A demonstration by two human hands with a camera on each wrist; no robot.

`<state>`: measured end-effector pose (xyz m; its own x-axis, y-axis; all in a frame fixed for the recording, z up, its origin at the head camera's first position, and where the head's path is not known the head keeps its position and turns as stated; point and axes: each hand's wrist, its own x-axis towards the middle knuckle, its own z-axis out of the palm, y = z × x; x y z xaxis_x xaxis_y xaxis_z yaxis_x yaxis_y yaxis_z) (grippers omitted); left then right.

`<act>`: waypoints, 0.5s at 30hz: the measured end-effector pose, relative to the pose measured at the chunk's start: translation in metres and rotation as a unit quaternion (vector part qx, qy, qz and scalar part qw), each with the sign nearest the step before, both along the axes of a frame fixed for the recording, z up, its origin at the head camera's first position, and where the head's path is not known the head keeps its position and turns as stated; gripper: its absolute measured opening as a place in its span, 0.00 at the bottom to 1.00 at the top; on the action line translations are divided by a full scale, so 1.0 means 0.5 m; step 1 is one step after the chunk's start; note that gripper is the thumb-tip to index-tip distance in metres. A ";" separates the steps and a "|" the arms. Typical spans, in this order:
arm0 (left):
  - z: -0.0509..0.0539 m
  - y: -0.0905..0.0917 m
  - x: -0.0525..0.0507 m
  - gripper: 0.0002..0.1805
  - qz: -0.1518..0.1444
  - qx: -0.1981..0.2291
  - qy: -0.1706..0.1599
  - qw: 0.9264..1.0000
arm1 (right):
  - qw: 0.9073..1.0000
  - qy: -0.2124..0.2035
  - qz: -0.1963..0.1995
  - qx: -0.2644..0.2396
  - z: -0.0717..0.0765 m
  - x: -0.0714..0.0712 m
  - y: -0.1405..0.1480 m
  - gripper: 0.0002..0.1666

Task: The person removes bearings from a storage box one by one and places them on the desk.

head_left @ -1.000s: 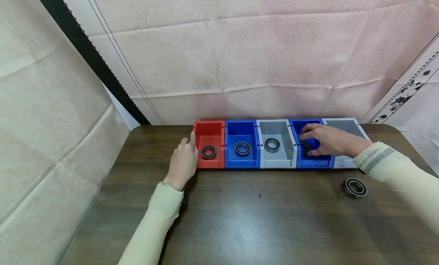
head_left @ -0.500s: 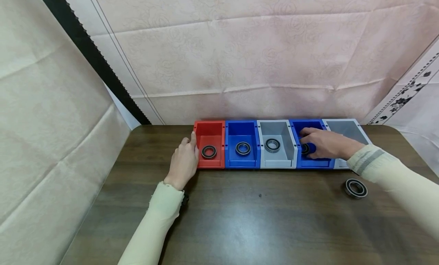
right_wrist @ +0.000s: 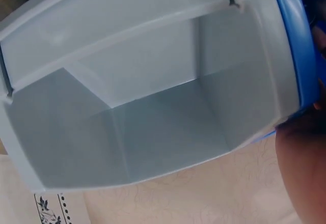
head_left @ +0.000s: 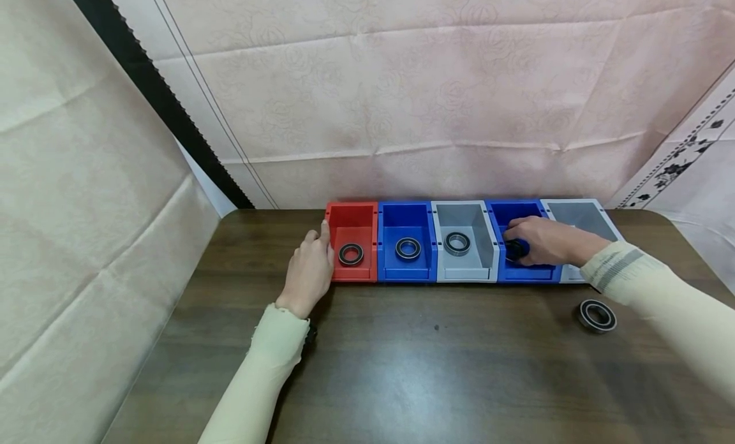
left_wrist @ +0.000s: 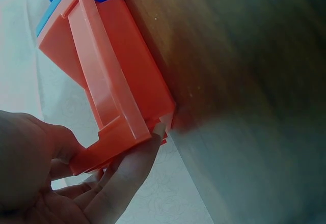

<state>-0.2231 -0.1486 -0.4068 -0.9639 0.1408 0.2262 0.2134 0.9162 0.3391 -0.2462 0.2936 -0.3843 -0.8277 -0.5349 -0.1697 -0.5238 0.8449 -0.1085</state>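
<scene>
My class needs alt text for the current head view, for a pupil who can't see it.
Right hand pinching a ball bearing in the rightmost blue bin of a five-bin row; left hand holding the red bin at its left end. One bearing lies in each of the three leftmost bins, another on the wooden table.

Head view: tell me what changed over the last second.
The right grip seems to have closed on the bearing in the right-hand blue bin; that bearing now seems tilted. The right cuff moved left. The left grip still holds the red bin; the other four bearings stayed put.
</scene>
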 end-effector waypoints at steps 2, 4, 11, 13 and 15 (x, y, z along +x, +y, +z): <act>0.000 0.000 0.000 0.32 0.000 0.000 0.002 1.000 | 1.000 -0.002 0.004 -0.002 0.001 0.000 0.001 0.29; 0.002 0.000 0.000 0.32 -0.001 0.000 0.002 1.000 | 1.000 -0.004 0.007 -0.005 0.003 0.002 -0.001 0.28; 0.000 0.000 0.001 0.31 -0.004 -0.001 0.009 1.000 | 0.999 -0.004 0.032 -0.021 0.002 -0.004 -0.010 0.25; 0.000 0.001 0.002 0.31 -0.006 -0.001 0.012 1.000 | 0.999 -0.007 0.034 -0.023 0.001 -0.005 -0.010 0.24; 0.001 0.002 0.002 0.31 -0.008 -0.003 0.015 1.000 | 0.999 -0.010 0.032 -0.024 0.002 -0.006 -0.011 0.24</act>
